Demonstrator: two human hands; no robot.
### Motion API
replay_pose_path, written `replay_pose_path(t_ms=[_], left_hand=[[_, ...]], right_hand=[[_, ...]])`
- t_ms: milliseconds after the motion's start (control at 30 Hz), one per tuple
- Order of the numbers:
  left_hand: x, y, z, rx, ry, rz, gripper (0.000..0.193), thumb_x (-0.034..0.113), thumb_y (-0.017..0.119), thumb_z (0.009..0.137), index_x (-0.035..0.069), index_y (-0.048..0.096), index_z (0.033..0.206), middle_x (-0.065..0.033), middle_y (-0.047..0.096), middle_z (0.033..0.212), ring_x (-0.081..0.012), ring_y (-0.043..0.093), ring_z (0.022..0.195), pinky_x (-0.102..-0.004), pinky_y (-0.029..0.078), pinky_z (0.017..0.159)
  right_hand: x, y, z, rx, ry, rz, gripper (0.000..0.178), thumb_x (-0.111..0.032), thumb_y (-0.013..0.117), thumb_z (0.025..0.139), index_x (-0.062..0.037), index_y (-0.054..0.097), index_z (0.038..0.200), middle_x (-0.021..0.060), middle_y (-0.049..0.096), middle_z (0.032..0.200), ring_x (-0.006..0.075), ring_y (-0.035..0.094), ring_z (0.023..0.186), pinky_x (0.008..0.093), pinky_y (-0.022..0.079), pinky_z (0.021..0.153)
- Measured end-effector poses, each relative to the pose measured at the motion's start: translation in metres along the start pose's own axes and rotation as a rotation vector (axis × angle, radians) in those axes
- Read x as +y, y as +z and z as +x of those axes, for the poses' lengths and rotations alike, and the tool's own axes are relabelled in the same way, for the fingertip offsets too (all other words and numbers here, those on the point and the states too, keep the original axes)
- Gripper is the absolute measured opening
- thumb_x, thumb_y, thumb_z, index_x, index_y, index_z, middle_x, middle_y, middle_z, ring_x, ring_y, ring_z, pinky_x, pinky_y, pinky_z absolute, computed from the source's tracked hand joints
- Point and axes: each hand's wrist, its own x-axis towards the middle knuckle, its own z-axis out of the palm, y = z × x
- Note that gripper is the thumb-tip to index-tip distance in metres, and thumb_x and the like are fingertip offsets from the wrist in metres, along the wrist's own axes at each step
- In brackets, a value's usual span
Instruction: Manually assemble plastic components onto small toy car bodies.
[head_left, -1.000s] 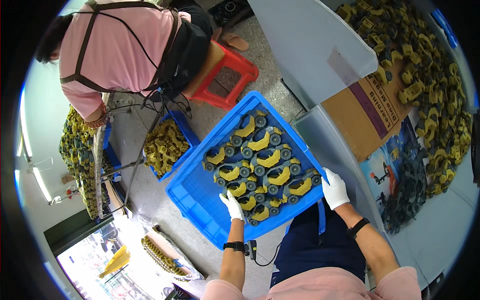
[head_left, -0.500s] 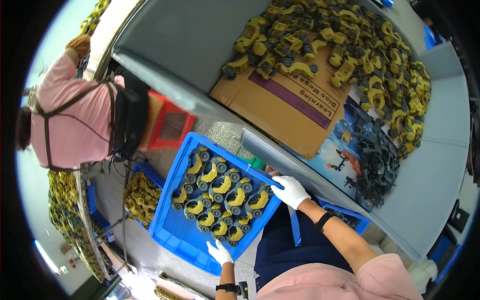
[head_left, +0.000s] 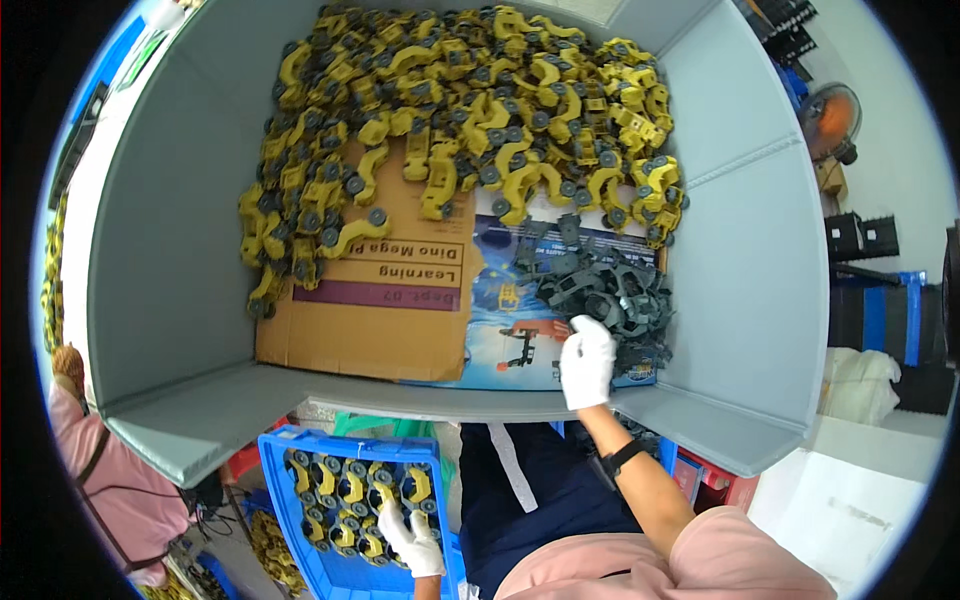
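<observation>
My left hand [head_left: 412, 542], in a white glove, lies over the blue tray [head_left: 350, 440], its fingers stretched out and apart. Its fingertips touch or lie just above the yellow toy vehicle bodies [head_left: 350, 488] with grey wheels, which sit in rows there. My right hand [head_left: 587, 366], also gloved in white, is inside the large grey bin [head_left: 180, 240] at the near edge of a heap of dark grey plastic parts [head_left: 615, 295]. Its fingers are curled together; whether anything is between them is hidden.
A big heap of yellow toy vehicle bodies [head_left: 480, 80] fills the far part of the bin. Brown cardboard [head_left: 350, 345] and a printed blue box panel [head_left: 500, 365] line its floor. At the left sits another person in pink [head_left: 130, 490]. A fan [head_left: 830, 120] stands at the far right.
My view has swung right toward the bin. The right hand has left the tray's rim and moved to the dark grey parts. The left hand has shifted from the tray's near edge onto the rows.
</observation>
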Motion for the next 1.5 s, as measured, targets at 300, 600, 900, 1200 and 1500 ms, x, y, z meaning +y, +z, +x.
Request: replay_pose_path(t_ms=[300, 600, 900, 1200, 1500], left_hand=[[0.195, 0.092, 0.115, -0.565, 0.261, -0.394, 0.031, 0.012, 0.063, 0.086, 0.002, 0.061, 0.116, -0.0158, 0.062, 0.106, -0.0276, 0.062, 0.098, -0.0347, 0.049, 0.088], [0.267, 0.162, 0.213, -0.543, 0.054, -0.45, 0.031, 0.011, 0.06, 0.091, 0.001, 0.059, 0.12, -0.0105, 0.061, 0.115, -0.0186, 0.061, 0.104, -0.0298, 0.046, 0.093], [0.218, 0.208, 0.265, -0.33, -0.168, -0.518, 0.046, 0.025, 0.063, 0.093, 0.0, 0.051, 0.13, -0.0154, 0.06, 0.123, -0.0225, 0.057, 0.114, -0.0323, 0.042, 0.099], [0.214, 0.216, 0.271, -0.742, -0.451, -0.827, 0.05, 0.018, 0.068, 0.087, 0.003, 0.048, 0.13, -0.0097, 0.06, 0.114, -0.0191, 0.06, 0.099, -0.0338, 0.05, 0.086], [0.181, 0.213, 0.251, -0.727, -0.684, -1.248, 0.049, 0.02, 0.061, 0.083, 0.004, 0.048, 0.127, -0.012, 0.06, 0.115, -0.0275, 0.059, 0.107, -0.0462, 0.051, 0.089]], right_hand=[[0.074, 0.066, 0.096, -0.09, -0.078, -0.161, 0.036, -0.001, 0.054, 0.079, -0.0092, 0.063, 0.113, 0.0164, 0.062, 0.115, 0.036, 0.058, 0.103, 0.0438, 0.049, 0.088], [0.035, 0.158, 0.21, -0.28, 0.273, 0.19, 0.079, -0.048, 0.07, 0.072, 0.0057, 0.05, 0.126, 0.0281, 0.055, 0.124, 0.0418, 0.055, 0.113, 0.042, 0.047, 0.093], [0.028, 0.159, 0.15, -0.887, 0.568, 0.742, 0.05, -0.036, 0.073, 0.078, -0.0044, 0.062, 0.115, 0.0133, 0.068, 0.107, 0.0223, 0.065, 0.097, 0.0344, 0.049, 0.087], [0.023, 0.082, 0.1, -1.295, 0.113, 0.274, 0.052, -0.048, 0.061, 0.086, -0.001, 0.059, 0.107, 0.027, 0.063, 0.1, 0.0405, 0.062, 0.095, 0.0453, 0.049, 0.08], [0.112, 0.118, 0.183, -0.666, -0.16, -0.445, 0.039, -0.028, 0.072, 0.074, -0.0062, 0.062, 0.105, 0.0135, 0.067, 0.1, 0.0339, 0.064, 0.091, 0.0426, 0.052, 0.078]])
